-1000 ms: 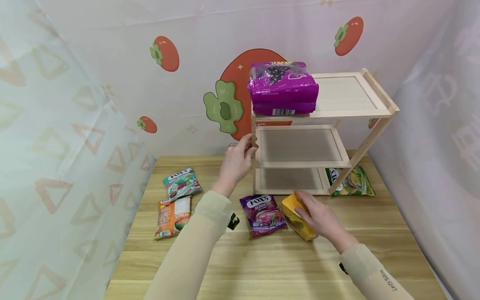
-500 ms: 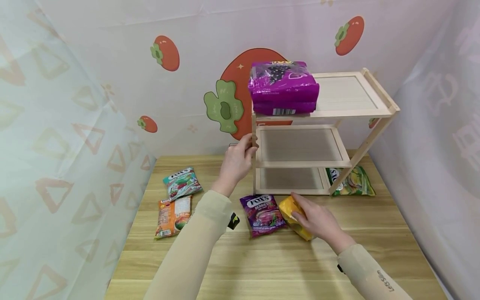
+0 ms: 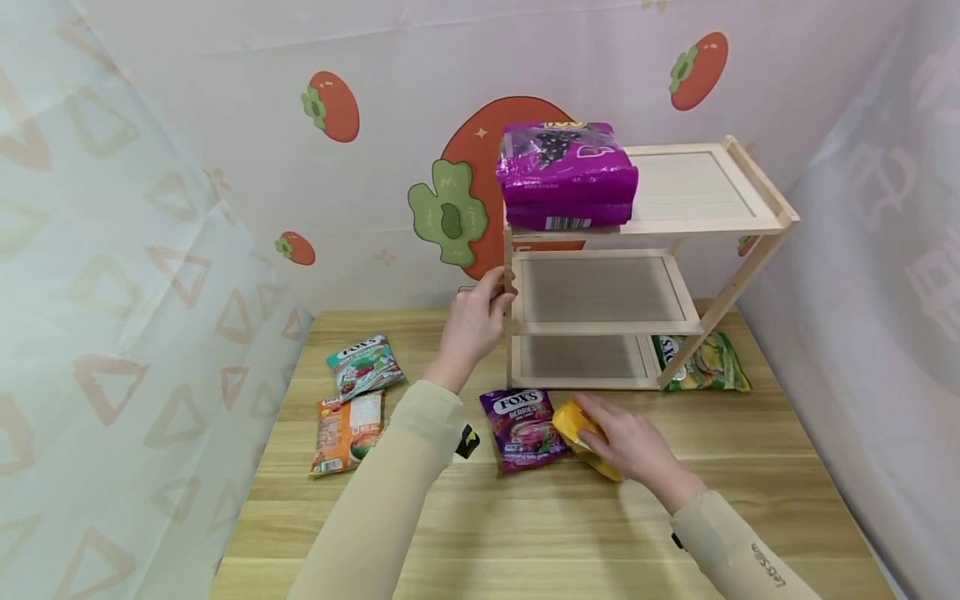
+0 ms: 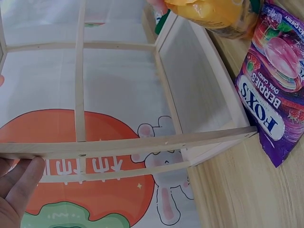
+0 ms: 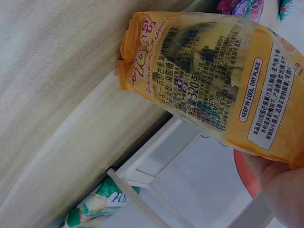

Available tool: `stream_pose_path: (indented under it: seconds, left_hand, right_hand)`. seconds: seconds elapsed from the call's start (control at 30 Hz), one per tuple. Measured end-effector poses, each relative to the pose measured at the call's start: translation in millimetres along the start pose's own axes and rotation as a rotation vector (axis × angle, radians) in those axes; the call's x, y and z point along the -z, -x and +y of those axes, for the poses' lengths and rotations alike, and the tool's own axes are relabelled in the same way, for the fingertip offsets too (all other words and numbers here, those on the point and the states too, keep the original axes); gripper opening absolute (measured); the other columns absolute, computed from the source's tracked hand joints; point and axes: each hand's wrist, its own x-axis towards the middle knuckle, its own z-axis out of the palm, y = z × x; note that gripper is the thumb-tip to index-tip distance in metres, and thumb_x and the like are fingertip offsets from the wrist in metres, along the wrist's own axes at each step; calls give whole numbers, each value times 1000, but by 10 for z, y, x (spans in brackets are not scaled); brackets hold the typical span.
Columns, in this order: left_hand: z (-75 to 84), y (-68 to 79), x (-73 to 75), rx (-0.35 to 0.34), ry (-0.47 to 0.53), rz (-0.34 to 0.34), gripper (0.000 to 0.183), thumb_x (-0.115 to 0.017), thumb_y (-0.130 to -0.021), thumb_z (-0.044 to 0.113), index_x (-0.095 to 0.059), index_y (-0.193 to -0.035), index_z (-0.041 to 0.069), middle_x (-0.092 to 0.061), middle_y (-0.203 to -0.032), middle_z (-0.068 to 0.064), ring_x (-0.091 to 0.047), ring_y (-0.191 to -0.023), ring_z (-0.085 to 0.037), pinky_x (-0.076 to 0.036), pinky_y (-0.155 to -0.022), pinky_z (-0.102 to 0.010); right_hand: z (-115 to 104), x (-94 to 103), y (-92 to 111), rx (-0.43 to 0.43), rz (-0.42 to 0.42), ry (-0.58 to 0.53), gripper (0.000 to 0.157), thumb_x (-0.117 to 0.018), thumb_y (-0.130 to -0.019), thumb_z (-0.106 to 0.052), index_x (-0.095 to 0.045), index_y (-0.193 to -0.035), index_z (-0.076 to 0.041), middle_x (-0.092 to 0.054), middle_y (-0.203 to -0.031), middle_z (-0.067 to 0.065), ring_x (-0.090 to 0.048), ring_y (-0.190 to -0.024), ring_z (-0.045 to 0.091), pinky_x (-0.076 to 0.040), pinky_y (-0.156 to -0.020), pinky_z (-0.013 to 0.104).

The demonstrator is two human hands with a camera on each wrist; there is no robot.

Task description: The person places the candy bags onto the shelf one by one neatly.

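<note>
My left hand (image 3: pixel 472 325) grips the left front post of a three-tier wooden shelf (image 3: pixel 607 329). In the left wrist view, its fingers (image 4: pixel 23 183) curl against the post (image 4: pixel 133 145). Just in front of the shelf, my right hand (image 3: pixel 637 446) holds a yellow bag of mango gummies (image 3: pixel 573 423) by its side. Printed text and a clear window show on the bag (image 5: pixel 199 76) in the right wrist view. Beside it, a purple Fox's Berries candy bag (image 3: pixel 525 429) lies on the table. A large purple grape-pictured bag (image 3: pixel 566 183) sits on the top tier's left side.
To the left, a teal Fox's candy bag (image 3: pixel 365 367) overlaps an orange bag (image 3: pixel 347 433) on the wooden table (image 3: pixel 510 533). A green Fox's bag (image 3: pixel 708 362) lies by the shelf's right legs. Printed cloth walls (image 3: pixel 225 100) stand behind and at both sides.
My right hand has shifted slightly left with the yellow bag and turned it, bringing its top end over the edge of the Berries bag. The left hand stays on the post.
</note>
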Motion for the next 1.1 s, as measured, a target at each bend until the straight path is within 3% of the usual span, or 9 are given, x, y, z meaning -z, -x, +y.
stream_pose_path:
  seconds: [0.37, 0.57, 0.63, 0.7, 0.73, 0.83, 1.1]
  left_hand:
    - [20, 7, 13, 2, -12, -6, 31, -61, -103, 14, -59, -132, 4, -74, -120, -15, -72, -109, -31, -56, -98, -45]
    - [21, 9, 10, 0, -6, -1, 30, -61, -103, 13, -59, -132, 3, -74, -119, -15, -73, -107, -30, -56, -97, -44]
    - [18, 9, 6, -4, -10, 1, 30, -62, -103, 14, -60, -131, 3, -75, -118, -14, -73, -107, -30, -56, -97, -44]
    - [13, 10, 0, -10, -18, 4, 31, -62, -103, 14, -60, -132, 4, -75, -117, -14, -73, -107, -31, -56, -96, -45]
    - [11, 10, -3, -14, -22, 4, 31, -62, -103, 14, -60, -132, 4, -75, -117, -14, -73, -106, -32, -56, -96, -46]
    - [10, 14, -9, -24, -30, 8, 31, -62, -103, 14, -60, -132, 4, -75, -117, -15, -72, -107, -34, -56, -96, -47]
    - [-3, 12, 5, -17, -11, 10, 31, -62, -103, 14, -60, -132, 4, -74, -118, -14, -73, -107, -32, -56, -98, -45]
  right_hand:
    - [21, -83, 77, 249, 103, 103, 67, -86, -83, -20, -58, -140, 1, -68, -129, 20, -71, -107, 36, -59, -87, 50]
    - [70, -148, 129, 400, 101, 146, 62, -86, -81, -18, -63, -136, -1, -69, -130, 16, -70, -111, 34, -59, -91, 49]
    - [94, -180, 171, 435, 80, 166, 49, -75, -89, -14, -64, -136, -3, -68, -131, 16, -69, -113, 34, -58, -92, 49]
    - [125, -222, 225, 450, 65, 190, 34, -55, -103, -13, -65, -134, -3, -68, -131, 15, -68, -115, 34, -58, -92, 49]
    - [144, -247, 254, 451, 62, 203, 35, -44, -108, -13, -66, -133, -3, -68, -131, 15, -68, -115, 34, -58, -92, 48]
    - [200, -315, 320, 441, 69, 216, 58, -15, -113, -18, -68, -131, -4, -69, -131, 14, -68, -116, 34, -58, -92, 49]
    - [280, -385, 330, 438, 89, 171, 64, -11, -113, -23, -70, -128, -4, -69, -130, 13, -68, -116, 34, -58, -92, 49]
